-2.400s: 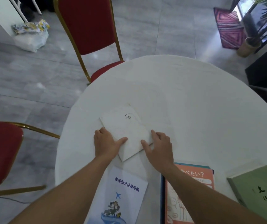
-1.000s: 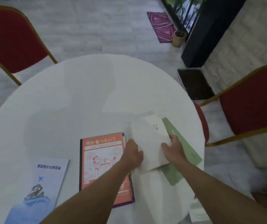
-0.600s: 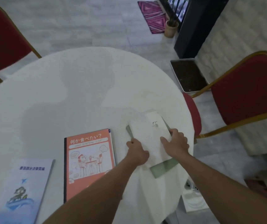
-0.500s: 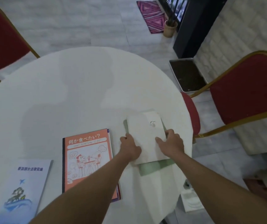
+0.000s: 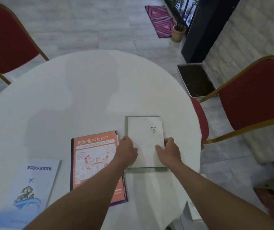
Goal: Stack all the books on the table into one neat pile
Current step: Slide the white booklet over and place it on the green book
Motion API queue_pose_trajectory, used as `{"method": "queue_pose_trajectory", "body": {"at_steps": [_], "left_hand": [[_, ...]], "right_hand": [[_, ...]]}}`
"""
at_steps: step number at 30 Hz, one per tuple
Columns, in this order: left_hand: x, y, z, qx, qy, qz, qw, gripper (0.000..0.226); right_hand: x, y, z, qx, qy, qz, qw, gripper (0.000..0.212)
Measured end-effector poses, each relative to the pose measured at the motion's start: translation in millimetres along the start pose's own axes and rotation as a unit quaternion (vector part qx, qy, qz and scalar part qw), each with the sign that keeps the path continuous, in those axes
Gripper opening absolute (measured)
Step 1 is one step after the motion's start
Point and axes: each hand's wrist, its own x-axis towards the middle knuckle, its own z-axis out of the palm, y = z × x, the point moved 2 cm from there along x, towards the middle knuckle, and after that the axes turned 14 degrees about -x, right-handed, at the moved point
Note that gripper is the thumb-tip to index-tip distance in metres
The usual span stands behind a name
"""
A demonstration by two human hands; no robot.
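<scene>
A white book point(image 5: 145, 138) with a small "55" mark lies squarely on top of a green book point(image 5: 145, 170), of which only a thin rim shows along the left, top and near edges. My left hand point(image 5: 127, 151) grips the white book's left edge and my right hand point(image 5: 168, 151) grips its right edge. Left of this pair lies an orange book point(image 5: 93, 155) with Japanese lettering, flat on the round white table point(image 5: 83, 90). A pale blue booklet point(image 5: 28, 190) with an aeroplane drawing lies at the near left.
Red chairs with gold frames stand at the far left point(image 5: 5, 40) and at the right point(image 5: 255, 95), close to the table's edge. A tray of soil point(image 5: 195, 80), a potted plant point(image 5: 178, 33) and a pink rug point(image 5: 159, 19) are on the floor beyond.
My hands carried the white book rightwards from the table's left part and laid it on the green book. Both books were turned from skewed to square with each other.
</scene>
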Motion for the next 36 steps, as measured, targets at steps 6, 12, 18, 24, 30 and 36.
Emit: {"method": "queue_pose_trajectory", "body": {"at_steps": [6,12,18,24,30,36], "left_hand": [[-1,-4,0,0.016,-0.006,0.014,1.000,0.065],[-5,-13,-20,0.007,-0.012,0.065,0.998,0.037],[-28,-47,-64,-0.064,0.087,0.101,0.989,0.050],[-50,-116,-112,-0.043,0.146,0.025,0.988,0.045],[-73,-188,-144,-0.038,0.198,-0.064,0.977,0.050],[-93,-242,-165,0.015,0.235,-0.156,0.959,0.062]], "right_hand": [[-4,1,2,-0.001,0.006,-0.005,1.000,0.041],[-11,-15,-3,-0.094,0.069,-0.067,0.991,0.060],[-25,-72,18,-0.127,0.072,-0.201,0.969,0.064],[-55,-137,68,-0.145,0.025,-0.313,0.938,0.064],[-87,-173,123,-0.166,-0.071,-0.379,0.908,0.075],[-108,-199,162,-0.189,-0.085,-0.435,0.876,0.075]]}}
